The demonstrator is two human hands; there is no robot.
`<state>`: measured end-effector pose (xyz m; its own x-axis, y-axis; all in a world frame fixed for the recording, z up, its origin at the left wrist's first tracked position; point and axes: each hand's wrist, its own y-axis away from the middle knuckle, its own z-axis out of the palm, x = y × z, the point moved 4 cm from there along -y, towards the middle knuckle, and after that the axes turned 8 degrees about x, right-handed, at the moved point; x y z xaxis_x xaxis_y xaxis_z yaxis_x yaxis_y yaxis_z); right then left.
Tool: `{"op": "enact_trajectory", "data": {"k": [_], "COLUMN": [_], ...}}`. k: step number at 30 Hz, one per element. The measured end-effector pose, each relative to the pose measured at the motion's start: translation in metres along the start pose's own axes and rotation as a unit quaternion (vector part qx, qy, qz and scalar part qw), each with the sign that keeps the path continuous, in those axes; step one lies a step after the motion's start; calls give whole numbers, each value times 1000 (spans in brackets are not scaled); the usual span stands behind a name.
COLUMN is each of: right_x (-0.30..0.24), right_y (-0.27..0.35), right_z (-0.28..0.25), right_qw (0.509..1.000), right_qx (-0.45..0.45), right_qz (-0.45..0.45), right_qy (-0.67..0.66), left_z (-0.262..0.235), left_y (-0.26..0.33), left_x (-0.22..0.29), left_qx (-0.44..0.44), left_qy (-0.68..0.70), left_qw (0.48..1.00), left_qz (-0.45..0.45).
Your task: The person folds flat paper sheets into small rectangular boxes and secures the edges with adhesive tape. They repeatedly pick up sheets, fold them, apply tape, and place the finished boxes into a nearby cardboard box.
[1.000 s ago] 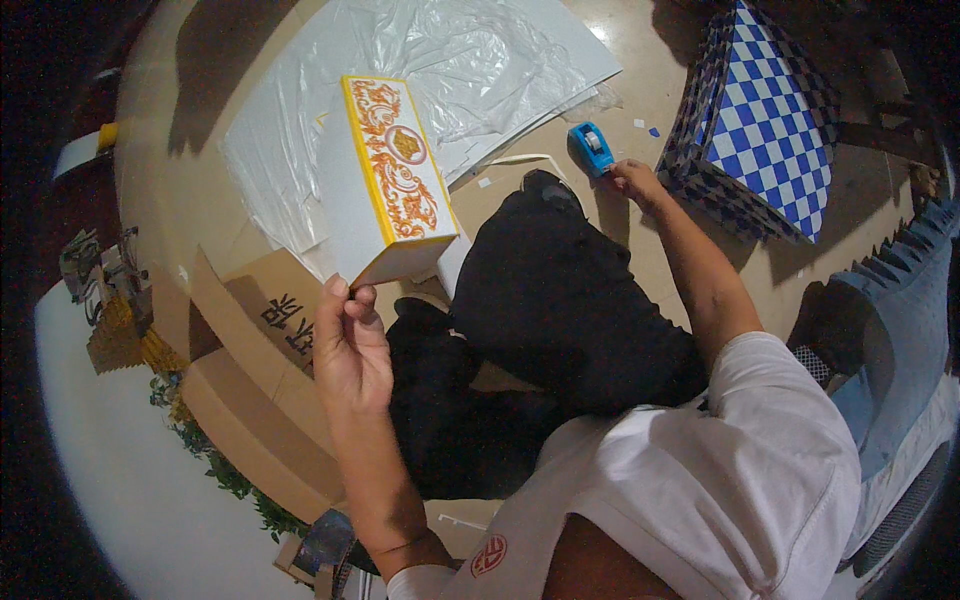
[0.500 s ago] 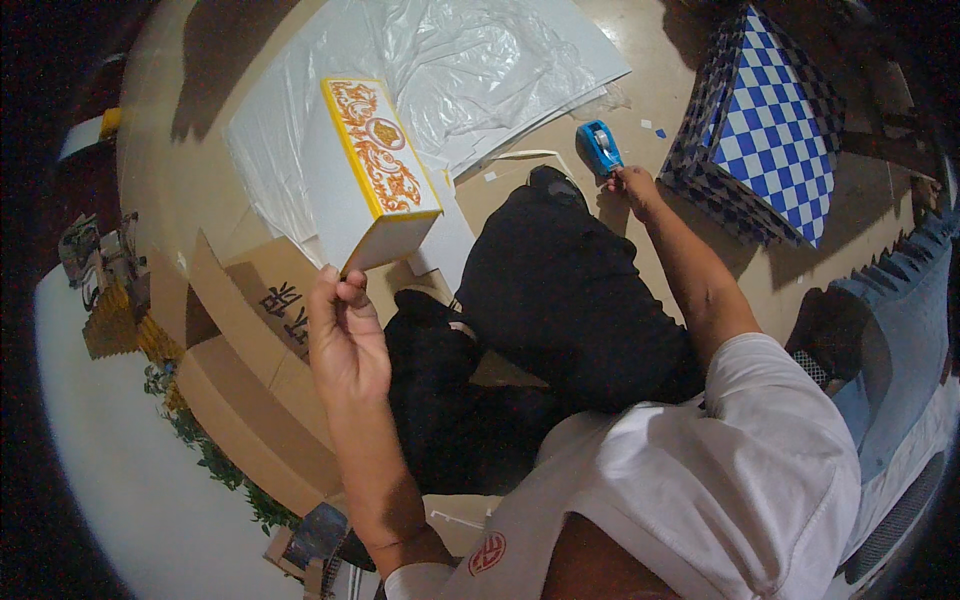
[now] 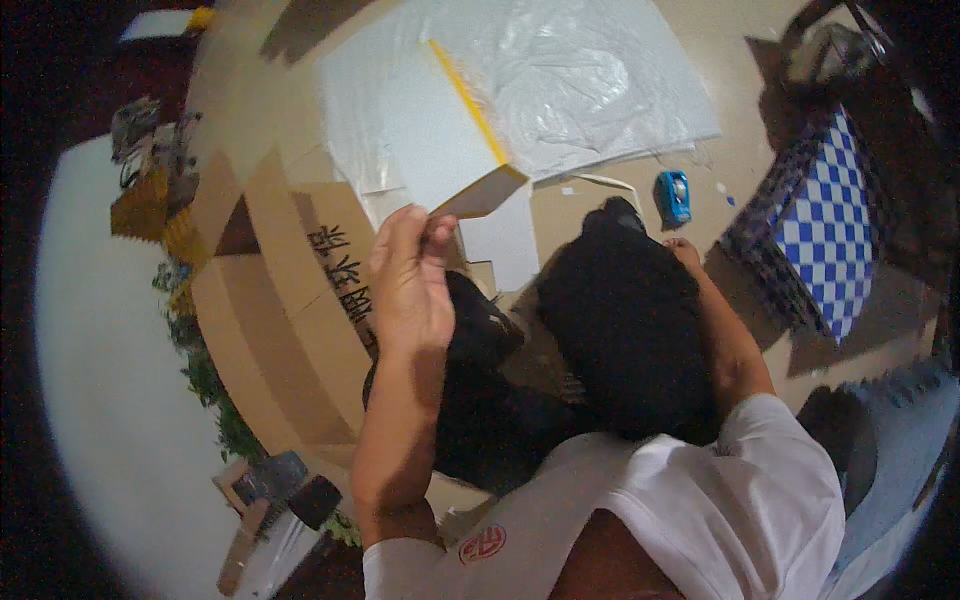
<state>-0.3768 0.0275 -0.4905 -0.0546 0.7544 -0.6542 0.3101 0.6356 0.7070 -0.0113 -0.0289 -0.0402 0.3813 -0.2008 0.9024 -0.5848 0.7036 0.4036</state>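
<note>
Tan floor [image 3: 245,110] is being partly covered by white sheets [image 3: 640,142] and crumpled clear plastic film [image 3: 570,90], while the left side is being taken up by a large cardboard box [image 3: 270,350] with dark writing. In front of the sheets, a long white carton with yellow edges [image 3: 430,130] is being held by the left hand [image 3: 412,285], its near-left corner being pinched between thumb and fingertips. From that grip the carton is being pointed forward, away from the body, its long axis running up the view with a lean to the left, its end face being turned toward the knees. Much farther from it, the right hand [image 3: 683,252] is being partly hidden by a knee in black trousers [image 3: 630,320]; whether anything is being gripped there cannot be told. Just beyond those fingers, seemingly apart from them, a blue tape dispenser [image 3: 674,198] is being supported by the floor, with a blue-and-white checkered stack [image 3: 830,230] farther right.
</note>
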Motion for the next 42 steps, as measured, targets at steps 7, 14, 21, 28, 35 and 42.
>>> {"op": "enact_trajectory", "data": {"k": [7, 14, 21, 28, 35, 42], "right_x": [-273, -427, -423, -417, -413, -413], "right_y": [150, 354, 374, 388, 387, 388], "right_z": [31, 70, 86, 91, 96, 94], "right_qw": [951, 834, 847, 852, 855, 853], "right_qx": [-97, -262, -235, -246, -254, -242], "right_qz": [-267, -432, -417, -389, -365, -383], "right_qy": [-122, -221, -232, -248, -268, -261], "left_z": [3, 20, 15, 7, 6, 6], "left_y": [3, 26, 49, 69, 70, 72], "left_x": [11, 36, 49, 67, 65, 62], "left_qx": [7, 38, 29, 74, 65, 64], "left_qy": [-17, 27, 38, -49, -40, -35], "left_qw": [994, 964, 916, 854, 835, 861], "left_qz": [107, 262, 398, 513, 545, 503]}}
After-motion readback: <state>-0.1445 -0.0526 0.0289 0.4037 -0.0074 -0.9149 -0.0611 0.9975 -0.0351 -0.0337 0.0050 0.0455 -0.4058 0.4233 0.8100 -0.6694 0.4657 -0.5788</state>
